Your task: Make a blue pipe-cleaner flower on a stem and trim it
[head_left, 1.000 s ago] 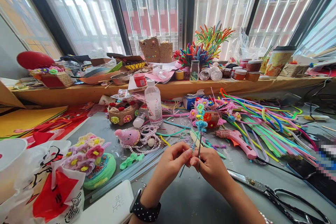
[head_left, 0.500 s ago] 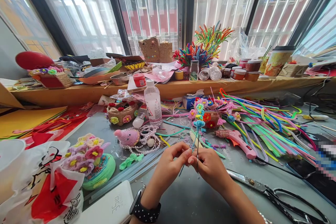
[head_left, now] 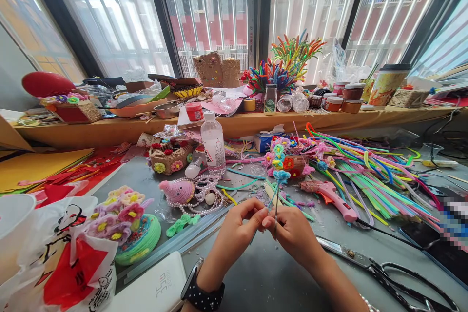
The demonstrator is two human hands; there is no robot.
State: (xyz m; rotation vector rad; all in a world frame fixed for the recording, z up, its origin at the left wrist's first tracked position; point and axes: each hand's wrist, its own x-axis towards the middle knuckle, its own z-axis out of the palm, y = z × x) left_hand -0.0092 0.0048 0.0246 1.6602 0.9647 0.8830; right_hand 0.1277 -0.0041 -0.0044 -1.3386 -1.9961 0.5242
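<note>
A small blue fuzzy pipe-cleaner flower (head_left: 281, 176) stands upright over my fingertips, its thin blue stems running down between my hands. My left hand (head_left: 243, 224) is closed, with thumb and forefinger pinching the blue stem. My right hand (head_left: 292, 230), close beside it, is pinched too. Along its fingertips runs a narrow dark metallic strip (head_left: 277, 219) reaching up towards the flower; its exact kind is hard to make out. A stem end shows below the left fingertips. Behind the flower sits a small basket (head_left: 298, 165) decorated with colourful fuzzy flowers.
A pink glue gun (head_left: 334, 200) and large black-handled scissors (head_left: 365, 261) lie at right, near a heap of pipe cleaners (head_left: 380, 190). At left are a white power bank (head_left: 151, 285), a flower-topped green piece (head_left: 141, 241) and a plastic bottle (head_left: 213, 146).
The blue flower has shifted slightly right and down, and its stems lean a little further right. My hands keep nearly the same place and pinch.
</note>
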